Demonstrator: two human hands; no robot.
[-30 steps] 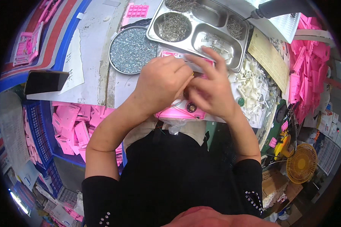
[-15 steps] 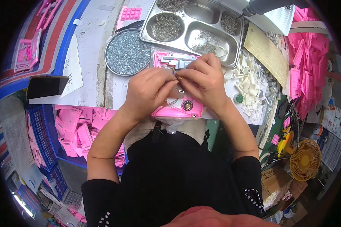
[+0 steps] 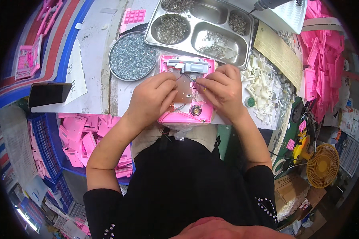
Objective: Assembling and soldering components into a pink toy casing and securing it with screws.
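Note:
A pink plastic housing (image 3: 202,115) lies on the table edge in front of me. It holds a brown circuit board (image 3: 182,95), a grey slotted mechanism (image 3: 193,67) across its far end and a round metal-and-black part (image 3: 196,110) near its close end. Thin wires (image 3: 183,106) loop over the board. My left hand (image 3: 152,97) is closed at the housing's left side, fingertips pressed together by the board; what they pinch is too small to make out. On the other side, my right hand (image 3: 226,91) pinches thin wires, one yellowish, above the board's right edge.
A steel compartment tray (image 3: 189,44) of small metal parts and a round dish of screws (image 3: 132,56) stand beyond. White plastic pieces (image 3: 263,87) lie to the right, below an electric screwdriver (image 3: 263,4). A phone (image 3: 50,94) and a bin of pink shells (image 3: 77,133) are at left.
My hands have moved apart from their meeting point over the board, the left going left and the right going right. More of the board and grey mechanism now shows.

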